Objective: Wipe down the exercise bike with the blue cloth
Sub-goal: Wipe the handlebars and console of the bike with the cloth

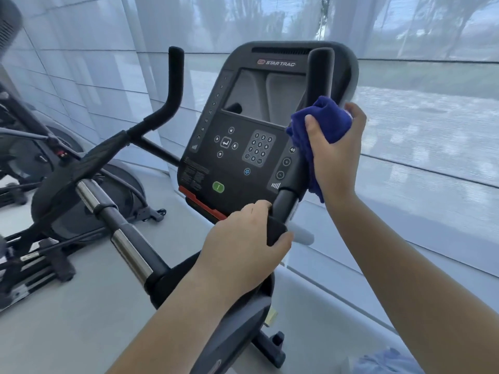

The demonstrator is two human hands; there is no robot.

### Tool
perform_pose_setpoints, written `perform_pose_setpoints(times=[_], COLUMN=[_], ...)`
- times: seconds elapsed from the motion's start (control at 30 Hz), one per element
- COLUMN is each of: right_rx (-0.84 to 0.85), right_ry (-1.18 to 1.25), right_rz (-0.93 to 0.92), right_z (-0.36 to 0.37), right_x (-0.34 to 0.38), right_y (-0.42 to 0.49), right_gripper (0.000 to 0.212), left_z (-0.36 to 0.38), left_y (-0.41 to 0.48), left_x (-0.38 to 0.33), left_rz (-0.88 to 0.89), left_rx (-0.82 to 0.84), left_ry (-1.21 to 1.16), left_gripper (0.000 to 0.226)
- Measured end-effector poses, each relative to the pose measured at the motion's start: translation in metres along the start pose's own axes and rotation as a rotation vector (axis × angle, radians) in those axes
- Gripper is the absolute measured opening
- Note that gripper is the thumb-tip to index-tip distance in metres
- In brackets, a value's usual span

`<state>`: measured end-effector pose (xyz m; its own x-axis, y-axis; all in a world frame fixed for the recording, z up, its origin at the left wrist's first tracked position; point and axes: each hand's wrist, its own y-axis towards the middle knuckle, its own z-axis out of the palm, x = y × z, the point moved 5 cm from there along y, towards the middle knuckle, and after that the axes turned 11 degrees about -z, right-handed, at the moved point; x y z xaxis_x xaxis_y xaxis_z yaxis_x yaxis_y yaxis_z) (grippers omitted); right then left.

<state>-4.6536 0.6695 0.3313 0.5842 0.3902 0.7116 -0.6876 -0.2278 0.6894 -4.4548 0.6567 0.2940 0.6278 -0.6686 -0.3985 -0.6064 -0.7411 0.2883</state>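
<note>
While the left hand (243,238) clamps the lower handlebar (280,209), right hand (337,147) fingers squeeze the blue cloth (321,117) (bunched, seemingly) around the upright grip (320,71).

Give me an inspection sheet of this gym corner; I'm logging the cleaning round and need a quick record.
Surface: pale grey floor, nothing loose seen on it.
Job's things: exercise bike console dark, screen off; blue cloth bunched around the right upright handlebar.
Clutter: nothing seen.
Hands: right hand grips the blue cloth on the handlebar; left hand holds the bar's lower black grip.
Cables: black cable loops behind the left handlebar.
Surroundings: second machine on the left; sheer window blinds behind the bike.
</note>
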Motion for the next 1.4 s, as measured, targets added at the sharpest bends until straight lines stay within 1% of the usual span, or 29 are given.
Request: perform_pose_setpoints(times=[0.2,0.3,0.37,0.47,0.53,0.67,0.7,0.8,0.87,1.13,1.17,1.23,1.33,1.4], right_rx=[0.069,0.092,0.144,0.221,0.248,0.311,0.330,0.368,0.396,0.394,0.394,0.385,0.355,0.315], right_ry=[0.034,0.095,0.139,0.222,0.283,0.320,0.337,0.339,0.340,0.318,0.312,0.316,0.265,0.243], right_rz=[-0.205,-0.272,-0.259,-0.180,-0.120,-0.007,0.025,0.103,0.143,0.171,0.175,0.211,0.304,0.343], right_z=[0.005,0.013,0.018,0.022,0.019,0.014,0.013,0.010,0.008,-0.002,-0.001,0.002,0.006,0.007], right_x=[0.022,0.044,0.050,0.044,0.033,0.014,0.009,0.002,-0.001,-0.017,-0.018,-0.018,-0.029,-0.037], right_y=[0.038,0.071,0.090,0.099,0.094,0.081,0.077,0.065,0.056,0.019,0.014,0.005,-0.006,-0.015], right_gripper=[0.064,0.056,0.047,0.050,0.041,0.026,0.029,0.047,0.053,0.025,0.025,0.037,0.068,0.073], left_z=[0.002,0.002,0.002,0.002,0.002,0.004,0.004,0.004,0.005,0.005,0.005,0.005,0.004,0.004], left_y=[-0.003,-0.003,-0.002,-0.003,-0.003,-0.001,-0.001,0.000,0.000,-0.002,-0.002,-0.002,-0.003,-0.003], left_x=[0.002,0.001,0.001,0.001,0.001,0.000,-0.001,0.000,0.001,0.001,0.001,0.000,0.000,0.000], left_rz=[-0.058,-0.065,-0.073,-0.092,-0.098,-0.096,-0.097,-0.109,-0.111,-0.119,-0.121,-0.122,-0.127,-0.130], left_rx=[-0.008,0.007,0.011,0.007,-0.002,-0.001,0.001,0.013,0.016,0.003,0.001,-0.003,-0.004,-0.002], left_ry=[-0.034,-0.024,-0.027,-0.030,-0.018,0.002,0.004,0.000,-0.005,0.000,0.002,0.012,0.017,0.016], left_gripper=[0.034,0.036,0.036,0.038,0.038,0.038,0.038,0.037,0.036,0.029,0.029,0.029,0.027,0.027])
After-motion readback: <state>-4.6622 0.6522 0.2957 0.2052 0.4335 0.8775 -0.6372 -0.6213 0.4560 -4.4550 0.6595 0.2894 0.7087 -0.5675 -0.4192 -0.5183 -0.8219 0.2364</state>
